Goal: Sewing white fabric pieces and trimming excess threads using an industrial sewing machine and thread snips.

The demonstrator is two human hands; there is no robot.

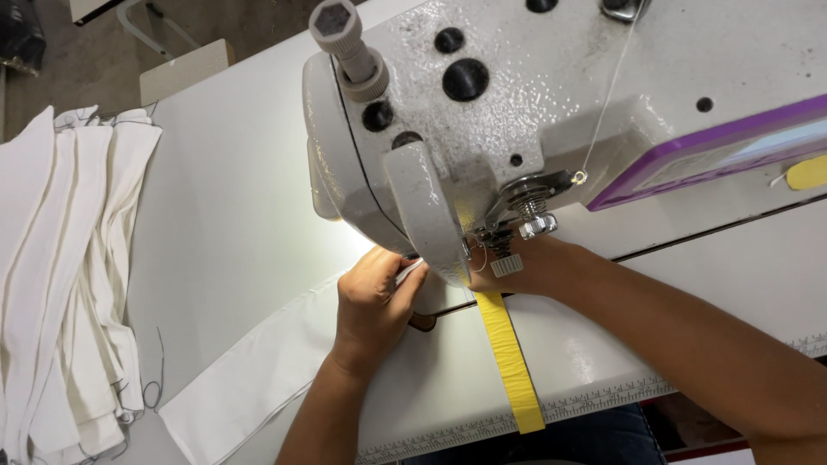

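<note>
A white industrial sewing machine (482, 95) fills the upper middle of the head view. Under its head lies a strip of white fabric (258, 370) running toward the lower left. My left hand (372, 306) presses on this fabric just left of the needle area, fingers curled onto the cloth. My right hand (525, 267) reaches in from the right beneath the presser foot zone; its fingers are mostly hidden by the machine head. A yellow tape strip (508, 357) lies on the table between my hands, running toward me.
A pile of folded white fabric pieces (69, 275) lies at the left on the white table (224, 207). A ruler strip runs along the table's front edge (594, 400). Thread (607, 95) runs down the machine front.
</note>
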